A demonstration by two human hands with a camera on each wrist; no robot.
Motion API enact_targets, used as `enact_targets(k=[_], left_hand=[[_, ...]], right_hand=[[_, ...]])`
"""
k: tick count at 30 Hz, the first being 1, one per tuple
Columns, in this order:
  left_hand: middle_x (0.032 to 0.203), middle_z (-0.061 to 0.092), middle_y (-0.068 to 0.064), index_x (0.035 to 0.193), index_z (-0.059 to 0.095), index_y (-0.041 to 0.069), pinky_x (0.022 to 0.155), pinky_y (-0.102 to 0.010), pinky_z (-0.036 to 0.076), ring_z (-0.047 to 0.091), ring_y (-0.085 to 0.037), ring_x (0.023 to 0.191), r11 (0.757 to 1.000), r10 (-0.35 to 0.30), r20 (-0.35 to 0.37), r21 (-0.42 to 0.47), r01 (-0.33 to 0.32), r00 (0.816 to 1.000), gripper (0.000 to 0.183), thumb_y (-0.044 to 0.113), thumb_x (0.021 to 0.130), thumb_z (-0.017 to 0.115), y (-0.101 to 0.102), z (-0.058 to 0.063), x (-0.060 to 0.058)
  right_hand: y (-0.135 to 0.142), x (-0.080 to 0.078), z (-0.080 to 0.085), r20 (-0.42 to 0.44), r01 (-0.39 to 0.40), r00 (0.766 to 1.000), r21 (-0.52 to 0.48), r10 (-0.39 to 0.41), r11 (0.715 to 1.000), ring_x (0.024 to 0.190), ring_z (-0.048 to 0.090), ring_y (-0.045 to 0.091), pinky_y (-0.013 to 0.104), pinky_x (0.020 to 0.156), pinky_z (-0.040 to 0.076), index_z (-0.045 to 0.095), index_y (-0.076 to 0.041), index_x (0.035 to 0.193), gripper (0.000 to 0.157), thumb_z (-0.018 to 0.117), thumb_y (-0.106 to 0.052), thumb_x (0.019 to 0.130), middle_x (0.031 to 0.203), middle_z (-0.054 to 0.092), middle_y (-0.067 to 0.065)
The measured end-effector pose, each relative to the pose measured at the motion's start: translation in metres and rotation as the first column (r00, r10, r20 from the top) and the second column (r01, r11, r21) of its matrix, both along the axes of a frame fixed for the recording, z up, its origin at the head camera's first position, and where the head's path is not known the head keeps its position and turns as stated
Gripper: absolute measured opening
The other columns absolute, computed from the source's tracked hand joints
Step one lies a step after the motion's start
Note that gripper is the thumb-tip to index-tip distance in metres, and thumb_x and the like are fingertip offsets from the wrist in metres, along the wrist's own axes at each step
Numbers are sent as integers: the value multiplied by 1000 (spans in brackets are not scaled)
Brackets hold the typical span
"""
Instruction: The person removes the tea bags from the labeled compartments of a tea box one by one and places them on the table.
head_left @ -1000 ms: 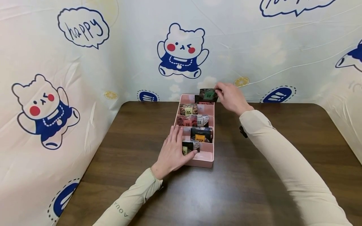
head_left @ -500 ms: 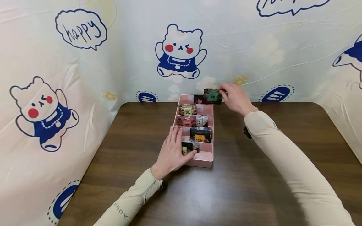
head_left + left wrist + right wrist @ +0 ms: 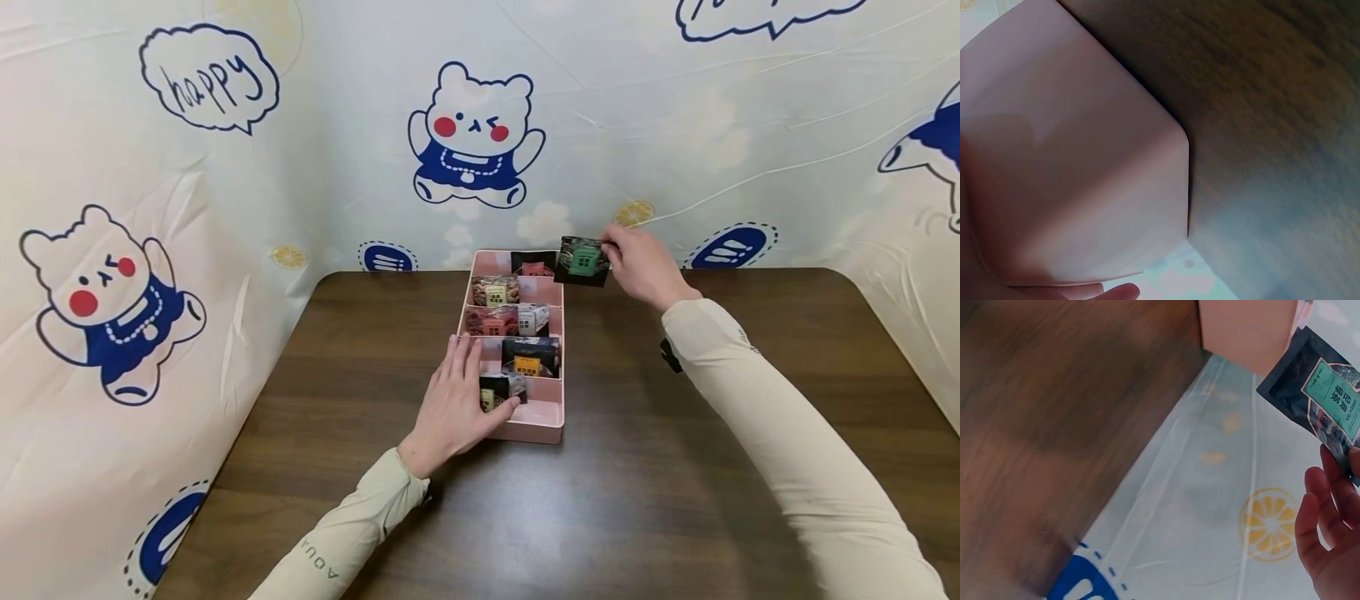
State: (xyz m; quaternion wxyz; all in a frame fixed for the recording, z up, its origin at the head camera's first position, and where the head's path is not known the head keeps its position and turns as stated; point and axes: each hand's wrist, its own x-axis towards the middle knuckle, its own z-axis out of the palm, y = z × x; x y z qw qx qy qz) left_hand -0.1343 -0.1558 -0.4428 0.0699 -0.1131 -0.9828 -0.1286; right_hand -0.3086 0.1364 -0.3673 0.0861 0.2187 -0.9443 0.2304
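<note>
My right hand point(image 3: 643, 267) pinches a dark tea packet point(image 3: 582, 261) by its right edge, just beyond the box's back right corner. In the right wrist view, the tea packet point(image 3: 1322, 394) shows a green label reading "green tea". A long pink divided box point(image 3: 536, 432) stands on the table, several packets upright in its compartments. My left hand point(image 3: 456, 408) rests over the box's front left side with its fingers extended, partly hiding a packet point(image 3: 504, 390) in the front compartment. In the left wrist view, the pink box wall point(image 3: 1072, 144) fills the left side.
The brown wooden table point(image 3: 712, 467) reaches back to a printed curtain point(image 3: 637, 100) with bears and lemon slices. A packet with a red label point(image 3: 535, 267) sits in the back compartment, and one with an orange label point(image 3: 529, 360) stands farther forward.
My right hand has carried the green-labelled tea packet to the right, away from above the back compartment to outside the box. The left hand has stayed at the box's front left side.
</note>
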Motion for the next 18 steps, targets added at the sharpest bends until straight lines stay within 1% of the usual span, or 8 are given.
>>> enact_targets(k=[8, 14, 18], left_hand=[[160, 18, -16, 153, 22, 8, 108, -56, 35, 11, -31, 151, 1000, 3, 13, -18, -3, 1000, 100, 74, 82, 47, 0, -1, 0], [159, 21, -18, 153, 24, 8, 106, -56, 37, 14, -34, 150, 1000, -2, -9, -28, 2, 1000, 100, 74, 82, 48, 0, -1, 0], [159, 21, -18, 153, 24, 8, 105, -57, 38, 15, -33, 150, 1000, 1, -9, -25, -1, 1000, 100, 74, 82, 47, 0, -1, 0]], right_hand=[[14, 0, -9, 53, 45, 998, -15, -44, 999, 97, 60, 37, 52, 82, 46, 57, -3, 121, 27, 43, -16, 102, 113, 64, 21], [19, -2, -14, 40, 49, 998, -7, -48, 999, 91, 60, 36, 51, 80, 46, 58, -1, 115, 23, 44, -14, 101, 107, 65, 21], [23, -2, -19, 46, 52, 998, 14, -53, 999, 92, 62, 37, 52, 80, 46, 59, -1, 113, 23, 46, -14, 101, 105, 66, 22]])
